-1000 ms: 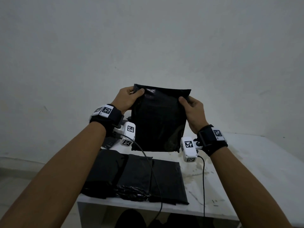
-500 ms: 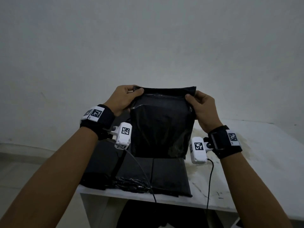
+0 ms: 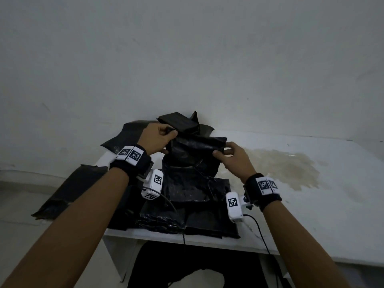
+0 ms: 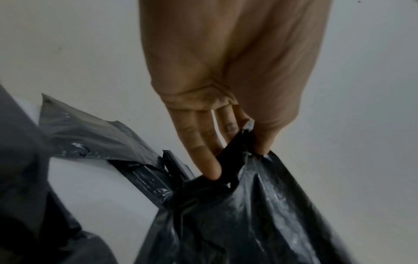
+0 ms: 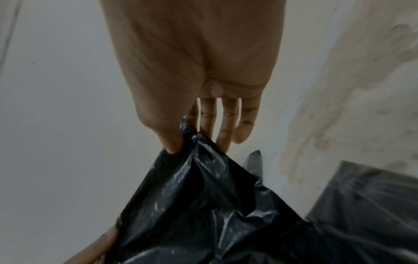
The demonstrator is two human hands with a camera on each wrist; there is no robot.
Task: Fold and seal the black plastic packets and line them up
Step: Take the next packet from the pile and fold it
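The white table (image 3: pixel 311 194) stands against a pale wall (image 3: pixel 187 48), and everything here lies on or above its left part. A wide tan stain (image 3: pixel 286 165) spreads over the tabletop, to the right of the black plastic.

Along the table's near edge a row of flat black packets (image 3: pixel 187 217) lies side by side, edges touching or overlapping; how many there are is hard to tell in the dim light. More loose black packets (image 3: pixel 124 138) lie at the far left corner of the table, one long piece (image 3: pixel 68 188) hanging out past the left edge. At the table's back, by the wall, a small folded packet (image 3: pixel 178 121) sits on top of crumpled black plastic.

Above the near row, the black plastic packet (image 3: pixel 193 161) in work is held up off the table, its top edge bent over and its lower part hanging down toward the row. The left hand (image 3: pixel 158 140) pinches the packet's upper left corner between thumb and curled fingers (image 4: pixel 203 157). The right hand (image 3: pixel 234 159) grips the upper right corner, thumb on the near face and fingers (image 5: pixel 224 128) behind the plastic.

Each wrist carries a black band with white coded tags (image 3: pixel 131 153), and a small white camera block (image 3: pixel 234 206) with a black cable (image 3: pixel 259 231) running down past the table's near edge
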